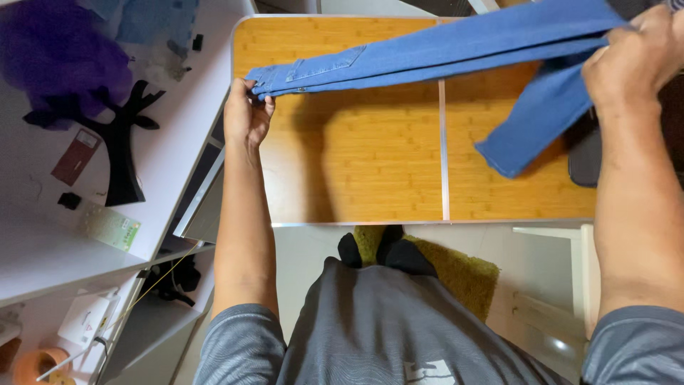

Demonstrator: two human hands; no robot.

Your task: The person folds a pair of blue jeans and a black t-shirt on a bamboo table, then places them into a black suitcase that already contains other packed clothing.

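Wooden surface [370,171] lies below blue jeans [427,53] stretched left to right above it; left hand [246,114] pinches the waistband, right hand [634,60] is clenched around the legs.

Jeans [456,53] stretched above table [370,171], shelf [85,214] left
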